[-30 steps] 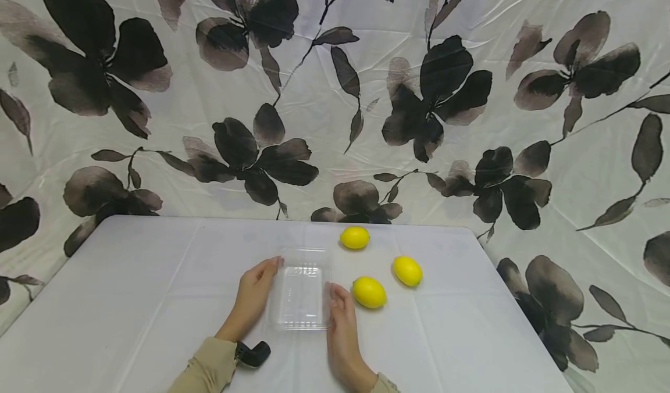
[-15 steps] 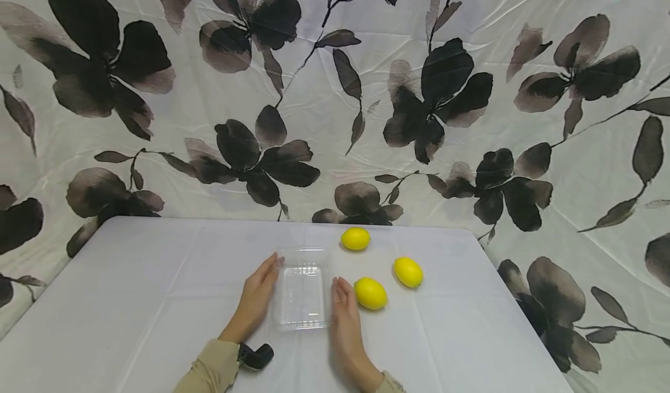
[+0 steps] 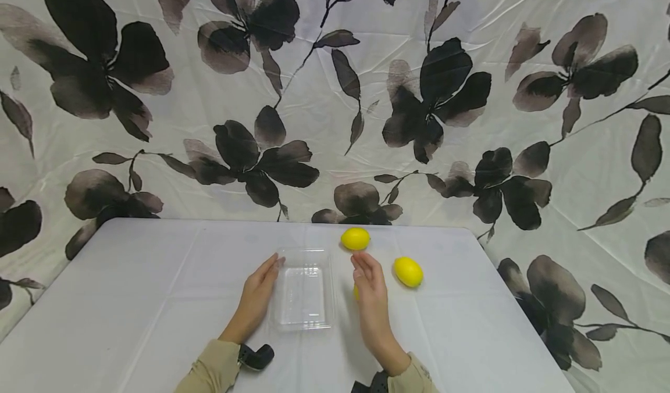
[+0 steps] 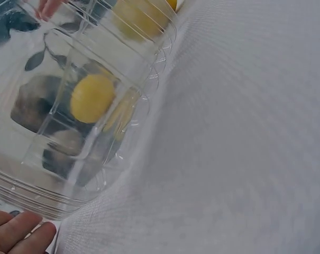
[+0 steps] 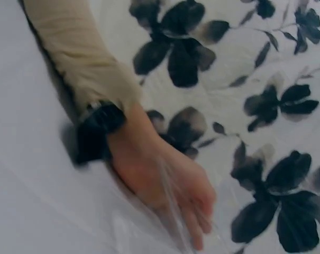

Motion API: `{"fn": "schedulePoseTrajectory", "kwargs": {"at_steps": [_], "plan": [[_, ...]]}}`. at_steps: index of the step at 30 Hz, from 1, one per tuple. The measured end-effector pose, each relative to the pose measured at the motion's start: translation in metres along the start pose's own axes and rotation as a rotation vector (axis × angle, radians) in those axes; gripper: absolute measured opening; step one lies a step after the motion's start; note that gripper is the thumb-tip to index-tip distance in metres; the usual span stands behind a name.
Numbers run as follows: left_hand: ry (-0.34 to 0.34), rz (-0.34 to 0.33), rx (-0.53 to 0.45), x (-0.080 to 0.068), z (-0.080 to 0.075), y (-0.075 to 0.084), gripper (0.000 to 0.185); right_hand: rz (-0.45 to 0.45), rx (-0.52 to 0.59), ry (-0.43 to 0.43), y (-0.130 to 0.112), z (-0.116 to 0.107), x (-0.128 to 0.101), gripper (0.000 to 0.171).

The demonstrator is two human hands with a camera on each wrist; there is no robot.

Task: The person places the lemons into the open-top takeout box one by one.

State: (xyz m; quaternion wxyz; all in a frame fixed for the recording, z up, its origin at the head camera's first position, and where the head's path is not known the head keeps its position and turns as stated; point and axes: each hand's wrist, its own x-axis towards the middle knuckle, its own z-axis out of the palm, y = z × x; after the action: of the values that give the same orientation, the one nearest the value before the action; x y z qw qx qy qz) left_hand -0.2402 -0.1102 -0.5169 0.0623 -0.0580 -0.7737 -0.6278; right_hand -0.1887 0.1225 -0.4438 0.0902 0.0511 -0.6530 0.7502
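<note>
A clear plastic container (image 3: 303, 300) stands on the white table in front of me. My left hand (image 3: 253, 299) rests along its left side, fingers fairly straight; the right wrist view shows this left hand (image 5: 170, 177) through clear plastic. To the right of the container, my right hand (image 3: 373, 300) hovers over the nearest lemon (image 3: 356, 292), mostly hiding it, with its fingers extended. Whether it touches that lemon I cannot tell. Another lemon (image 3: 355, 239) lies farther back, and one more lemon (image 3: 408, 272) sits to the right. Seen through the container, a lemon (image 4: 92, 98) appears in the left wrist view.
A white cloth covers the table (image 3: 131, 300). Behind its far edge hangs a pale curtain (image 3: 335, 102) with dark flowers. Each wrist wears a black device, such as the left wrist camera (image 3: 256, 356).
My right hand has left the container's right side and moved right, over the nearest lemon. The left hand stays at the container, which has barely moved.
</note>
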Motion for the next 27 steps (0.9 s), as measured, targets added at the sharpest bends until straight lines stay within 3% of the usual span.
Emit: {"fn": "schedulePoseTrajectory", "kwargs": {"at_steps": [2, 9, 14, 19, 24, 27], "plan": [[0.005, -0.001, -0.007, 0.0, 0.0, 0.0, 0.057, 0.004, -0.006, 0.016, -0.002, -0.009, 0.007, 0.041], [0.024, -0.032, -0.006, 0.001, 0.0, -0.003, 0.06, 0.065, 0.129, -0.044, 0.002, -0.048, 0.033, 0.04], [0.028, -0.036, 0.029, 0.0, 0.0, -0.001, 0.061, 0.09, 0.071, -0.074, 0.01, -0.073, 0.041, 0.038], [-0.014, -0.058, 0.035, -0.002, -0.005, 0.003, 0.061, 0.097, 0.044, -0.167, 0.02, -0.089, 0.045, 0.037], [-0.105, -0.106, 0.134, -0.01, -0.013, 0.021, 0.063, 0.129, 0.002, -0.246, 0.031, -0.099, 0.047, 0.039], [-0.146, -0.054, 0.271, -0.02, -0.016, 0.038, 0.065, 0.158, -0.035, -0.283, 0.037, -0.101, 0.048, 0.039]]}}
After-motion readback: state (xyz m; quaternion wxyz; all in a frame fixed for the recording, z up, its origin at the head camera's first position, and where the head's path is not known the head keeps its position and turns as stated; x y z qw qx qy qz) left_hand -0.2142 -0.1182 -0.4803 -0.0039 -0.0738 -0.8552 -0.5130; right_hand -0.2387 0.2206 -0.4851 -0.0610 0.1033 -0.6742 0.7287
